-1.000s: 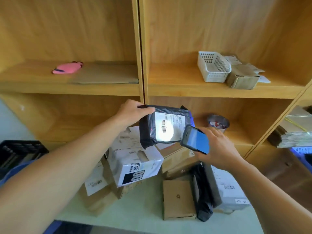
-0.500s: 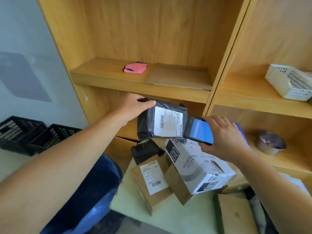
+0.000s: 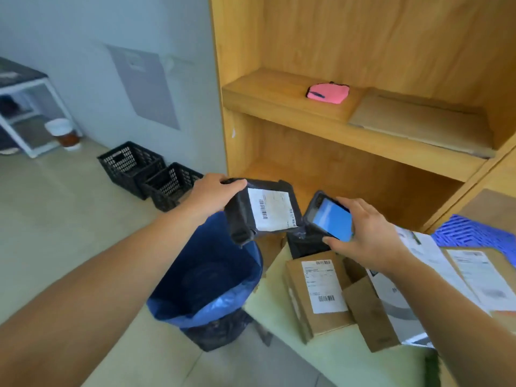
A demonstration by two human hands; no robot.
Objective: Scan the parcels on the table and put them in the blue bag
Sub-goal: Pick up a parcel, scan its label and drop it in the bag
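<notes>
My left hand [image 3: 212,192] grips the top edge of a black plastic parcel [image 3: 261,210] with a white barcode label, held in the air just above the far rim of the open blue bag [image 3: 203,277]. My right hand [image 3: 368,233] holds a handheld scanner [image 3: 331,217] with a lit blue screen, close to the parcel's right side. On the pale green table [image 3: 321,361] lie a brown box with a label [image 3: 318,291], a white and grey box [image 3: 396,305] and another black parcel [image 3: 304,244] under the scanner.
Two black crates [image 3: 148,170] stand on the floor by the wall. A wooden shelf unit [image 3: 349,113] rises behind the table, with a pink pouch [image 3: 328,93] and flat cardboard on one shelf. More labelled parcels [image 3: 480,275] and a blue crate [image 3: 472,233] sit at the right.
The view has swung left and down. My left hand has carried the black parcel away from the table to above the blue bag, and the scanner has drawn apart from its label.
</notes>
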